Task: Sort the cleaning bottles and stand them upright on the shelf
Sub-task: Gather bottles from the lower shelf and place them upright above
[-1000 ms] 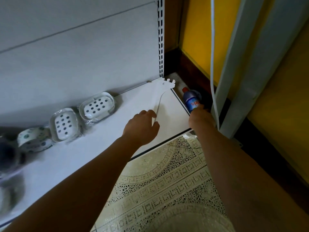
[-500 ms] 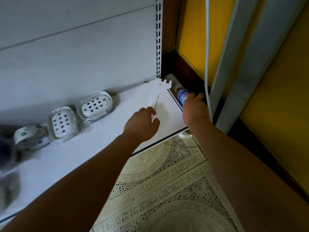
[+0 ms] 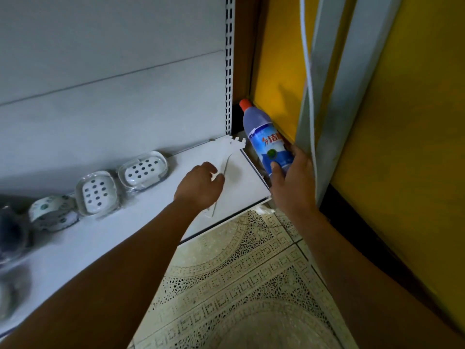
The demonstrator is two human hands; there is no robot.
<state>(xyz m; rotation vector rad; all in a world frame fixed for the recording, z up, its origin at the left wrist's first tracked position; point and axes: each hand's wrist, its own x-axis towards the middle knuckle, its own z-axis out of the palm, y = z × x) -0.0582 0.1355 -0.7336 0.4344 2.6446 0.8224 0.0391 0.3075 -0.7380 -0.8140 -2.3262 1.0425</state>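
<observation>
Floor: patterned tile [image 3: 239,285], 6 o'clock of the view, nearest; both forearms reaching out over it.
Left hand: [image 3: 201,183] near centre, knuckles up, fingers curled, resting on the shelf [image 3: 249,180] over a loose white bracket [image 3: 226,144]. Cannot tell whether pinching the bracket or only lying on it.
Right hand: [image 3: 292,177] at 2 o'clock of the left hand, wrapped round the lower body of the bottle [image 3: 264,137], thumb [image 3: 275,167] across the label front.
Bottle: blue and white, red cap [image 3: 244,104] pointing to 11 o'clock, tilted. Held in the gap just beyond the shelf's right end, beside the yellow wall [image 3: 276,59]; not on the shelf yet.
Handling, by judgement: stiff plastic, smooth printed label, likely slick in a damp palm. Fill level unreadable, so weight unknown. Tall and narrow, so tippy when stood.
Hold: present low grip suits lifting clear of the gap; for standing upright, mid-body better, base set flat before letting go.
Tight spot: white cable [image 3: 308,96] and grey post [image 3: 334,96] close at 3 o'clock of the bottle.
Shelf stock: two clear soap dishes [image 3: 143,170] at 9 o'clock, well apart from the bottle.
Far: slotted upright [image 3: 229,71] at 12 o'clock.
</observation>
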